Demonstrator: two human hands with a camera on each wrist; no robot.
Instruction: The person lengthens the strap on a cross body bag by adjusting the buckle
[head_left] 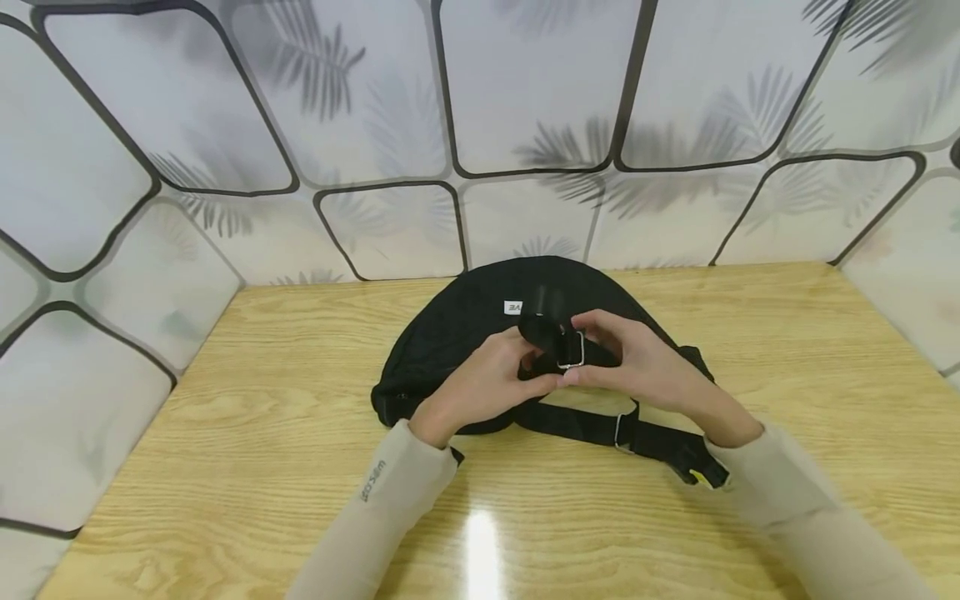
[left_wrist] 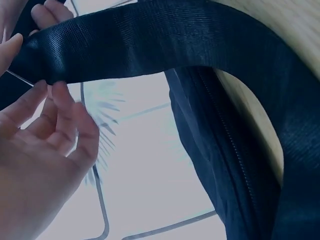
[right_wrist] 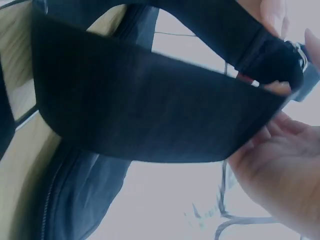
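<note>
A black crescent-shaped bag (head_left: 457,325) with a small white label (head_left: 513,307) lies on the table. Above it, both hands hold the bag's black webbing strap (left_wrist: 150,40) near a silver metal slider (head_left: 582,350). My left hand (head_left: 491,375) pinches the strap from the left, its thumb reaching to the slider's lower edge. From the right, my right hand (head_left: 637,358) grips the strap beside the slider between thumb and fingers. The strap bends into a raised loop (head_left: 542,312) over the bag. In the right wrist view, webbing partly hides the fingers of my right hand (right_wrist: 280,170).
A lower strap section (head_left: 570,422) with a second metal slider (head_left: 618,432) runs rightward to a dark end piece with a yellow mark (head_left: 699,477), near the right sleeve. The wooden table (head_left: 262,467) meets a patterned wall (head_left: 525,225) behind the bag.
</note>
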